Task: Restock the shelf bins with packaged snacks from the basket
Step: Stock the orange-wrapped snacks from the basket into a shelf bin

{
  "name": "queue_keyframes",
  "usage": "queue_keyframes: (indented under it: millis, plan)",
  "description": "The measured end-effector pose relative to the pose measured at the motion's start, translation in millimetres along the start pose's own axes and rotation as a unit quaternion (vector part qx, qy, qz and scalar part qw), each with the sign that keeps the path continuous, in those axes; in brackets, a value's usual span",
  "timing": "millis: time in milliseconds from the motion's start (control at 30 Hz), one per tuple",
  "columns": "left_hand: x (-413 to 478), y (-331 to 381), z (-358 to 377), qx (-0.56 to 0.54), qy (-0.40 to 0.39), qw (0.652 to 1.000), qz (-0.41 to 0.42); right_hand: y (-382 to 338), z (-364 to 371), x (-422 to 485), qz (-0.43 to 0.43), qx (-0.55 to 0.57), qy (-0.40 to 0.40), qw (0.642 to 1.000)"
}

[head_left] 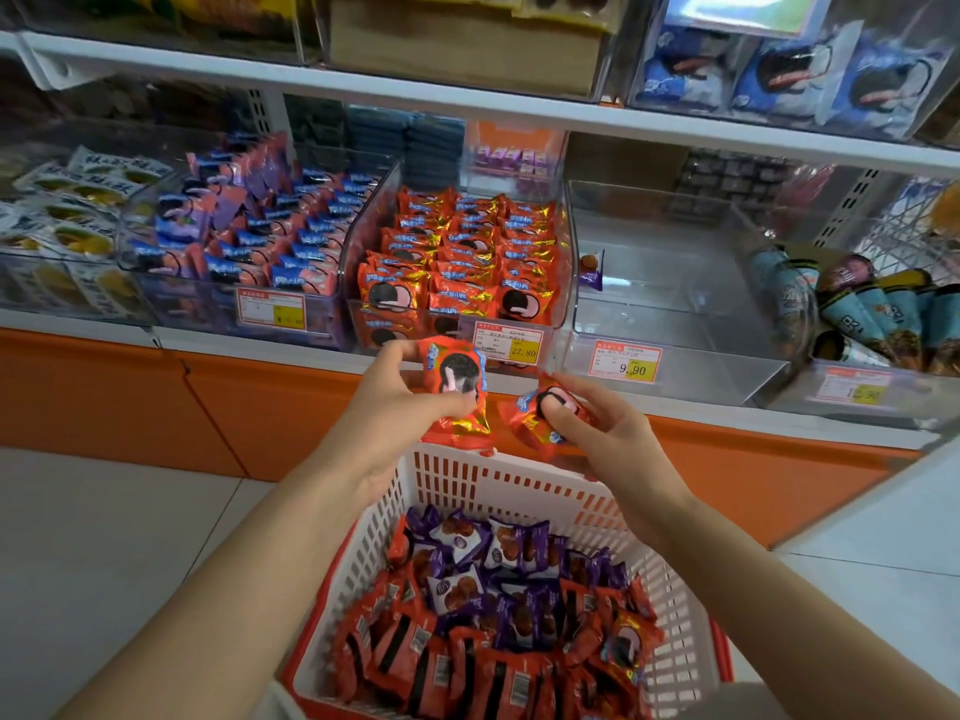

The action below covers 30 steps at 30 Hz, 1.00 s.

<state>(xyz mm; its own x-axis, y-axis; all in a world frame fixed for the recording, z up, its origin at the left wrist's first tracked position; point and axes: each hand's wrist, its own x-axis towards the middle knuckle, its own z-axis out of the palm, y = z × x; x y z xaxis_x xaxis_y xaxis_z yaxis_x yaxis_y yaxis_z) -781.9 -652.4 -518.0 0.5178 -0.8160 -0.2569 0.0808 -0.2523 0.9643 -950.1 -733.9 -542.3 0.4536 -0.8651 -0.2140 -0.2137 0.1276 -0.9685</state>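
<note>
Our left hand (400,402) pinches one red cookie packet (457,392) and our right hand (597,433) grips a second red packet (540,415), both above the far rim of the white basket (467,475), just before the red-packet bin (462,262), which looks nearly full. To its right the clear bin (675,314) holds a single purple waffle packet (592,270), and a heap of mixed packets (493,615) lies in the basket, so we judge much restocking is left.

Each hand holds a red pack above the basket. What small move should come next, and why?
Probably lift the left hand and its red pack up into the red-pack bin right above: it matches the packs there, and the right hand holds a second pack to follow.
</note>
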Motion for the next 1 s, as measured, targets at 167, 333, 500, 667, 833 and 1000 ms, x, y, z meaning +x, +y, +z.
queue_keyframes:
  millis: [167, 333, 500, 667, 833, 1000]
  plan:
    - [3.0, 5.4, -10.8, -0.066, 0.027, 0.997, 0.005, 0.5, -3.6, 5.2, 0.09, 0.048, -0.016, 0.995]
    - [11.6, 4.5, -16.7, -0.05, 0.06, 0.997, 0.02, -3.5, -6.1, 13.2, 0.085, -0.005, -0.047, 0.995]
    - [20.3, 4.5, -19.8, 0.03, 0.094, 0.993, 0.06, -27.9, -3.2, 31.4, 0.02, -0.128, -0.014, 0.992]
    - [27.1, 3.6, -23.1, 0.099, 0.099, 0.984, 0.106, -60.8, 9.1, 57.2, -0.142, -0.278, 0.05, 0.949]
    - [35.1, 0.5, -25.2, 0.095, 0.111, 0.985, 0.096, -88.5, 15.5, 90.7, -0.231, -0.389, 0.121, 0.883]
    - [40.2, -2.1, -23.3, 0.09, 0.099, 0.987, 0.09, -85.7, 19.3, 126.8, -0.215, -0.597, 0.089, 0.768]
